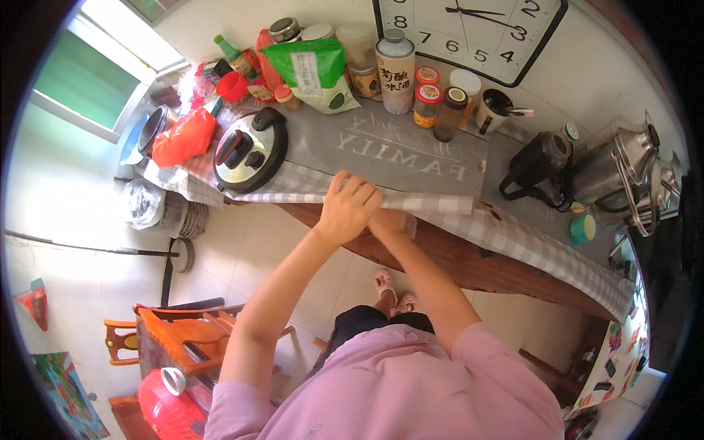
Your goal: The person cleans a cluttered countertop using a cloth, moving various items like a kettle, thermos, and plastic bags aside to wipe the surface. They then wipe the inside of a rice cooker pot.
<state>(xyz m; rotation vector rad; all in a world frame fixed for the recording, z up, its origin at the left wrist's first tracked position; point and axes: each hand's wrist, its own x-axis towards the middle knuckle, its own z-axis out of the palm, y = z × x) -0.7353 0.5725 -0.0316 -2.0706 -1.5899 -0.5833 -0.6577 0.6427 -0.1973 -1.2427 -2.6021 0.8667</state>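
Note:
My left hand [347, 209] lies over the front edge of a counter, its fingers bent on a gray-and-white checked cloth [440, 203] that is folded or rolled along that edge. My right hand [388, 220] is just beside and below it, reaching under the cloth's edge; its fingers are mostly hidden, so its grip does not show. Behind the hands lies a gray mat with printed lettering [407, 165]. A pressure cooker lid [252, 151] rests on the mat and cloth, left of my left hand.
Along the wall stand a green-and-white bag [311, 77], a tall canister [395, 74], jars [427, 104] and a cup with brushes [492, 113]. Metal kettles [610, 159] and a black-handled jug [542, 165] are at right. Below left are a wooden chair [181, 341] and stacked buckets [181, 214].

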